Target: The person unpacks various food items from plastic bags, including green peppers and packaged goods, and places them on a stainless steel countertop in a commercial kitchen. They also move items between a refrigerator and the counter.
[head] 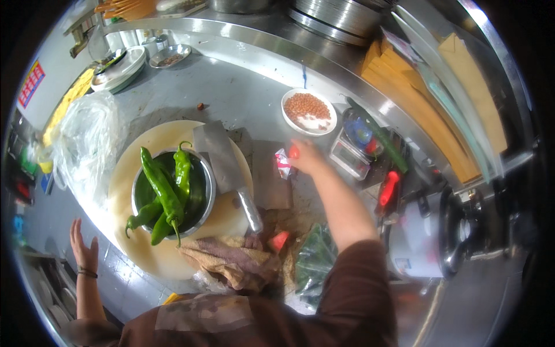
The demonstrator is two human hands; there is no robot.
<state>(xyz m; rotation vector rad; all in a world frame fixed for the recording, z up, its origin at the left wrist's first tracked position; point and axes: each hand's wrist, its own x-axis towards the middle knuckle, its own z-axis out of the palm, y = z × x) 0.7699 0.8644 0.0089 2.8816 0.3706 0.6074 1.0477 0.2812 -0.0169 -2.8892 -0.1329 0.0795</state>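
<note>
My right hand (303, 156) is shut on a small red object (294, 152), beside a red-and-white packet (283, 163); whether it also grips the packet I cannot tell. Just beyond the hand stands a white bowl of peanuts (307, 106). My left hand (84, 249) is raised at the left, fingers apart, holding nothing. Between them lies a round cutting board (230, 212). On it stand a metal bowl (211, 173) with several long green peppers (158, 182) and a cleaver (221, 156), handle towards me. A brown cloth (234, 260) overlaps the board's near edge.
A digital scale (349, 154) and a cucumber (381, 134) are right of the peanuts. Clear plastic bags (86, 139) lie left of the board. A bag of greens (316, 264) sits under my right arm. Stacked dishes (123, 69) stand at the back left, below a metal shelf edge (260, 39).
</note>
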